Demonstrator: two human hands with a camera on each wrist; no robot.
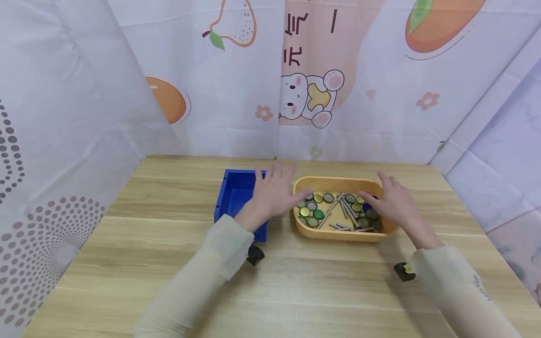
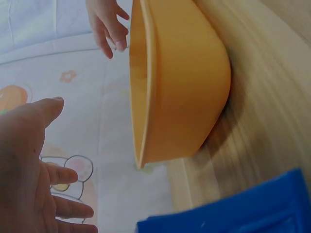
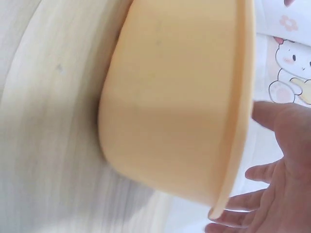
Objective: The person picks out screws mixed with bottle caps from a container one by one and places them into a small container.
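My left hand (image 1: 272,191), fingers spread, hovers between a blue box (image 1: 220,199) and a yellow-orange tub (image 1: 338,236), its thumb pointing toward the tub's left end. Over the tub's right end hangs my right hand (image 1: 395,201), fingers extended and holding nothing. Inside the tub lie bottle caps (image 1: 312,221) in silver, gold and green, with several metal bolts or pins (image 1: 347,206) among them. In the left wrist view, the left palm (image 2: 22,160) faces the tub's outer wall (image 2: 187,82) without touching it. Fingers of the right hand (image 3: 286,179) pass beside the tub's rim in the right wrist view.
Both containers stand on a wood-grain table (image 1: 321,291) near its back edge. A printed white curtain (image 1: 236,94) hangs behind it. Small black devices (image 1: 255,255) sit at each wrist.
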